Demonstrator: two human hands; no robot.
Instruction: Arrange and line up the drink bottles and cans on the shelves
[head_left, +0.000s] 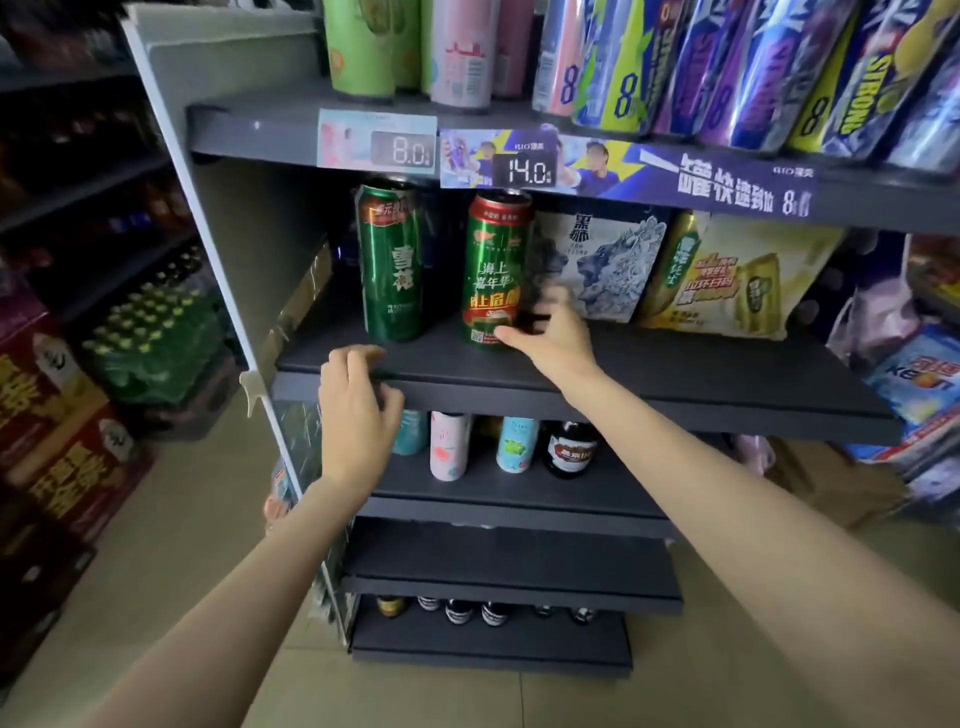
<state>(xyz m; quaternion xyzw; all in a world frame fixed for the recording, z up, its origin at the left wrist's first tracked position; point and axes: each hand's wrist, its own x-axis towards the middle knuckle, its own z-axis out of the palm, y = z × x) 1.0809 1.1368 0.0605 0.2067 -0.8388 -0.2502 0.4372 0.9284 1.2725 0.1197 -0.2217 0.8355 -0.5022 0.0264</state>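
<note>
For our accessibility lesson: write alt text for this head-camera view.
A person's right hand touches a red-and-green beer can on a dark shelf; the left hand rests on the shelf edge beside a green can.

dim, soft indoor light; deep shadow behind the cans (447, 265) and at far left. right hand (550, 327) motion-blurred. wide-angle bending at edges, glare on top cans (727, 67).
</note>
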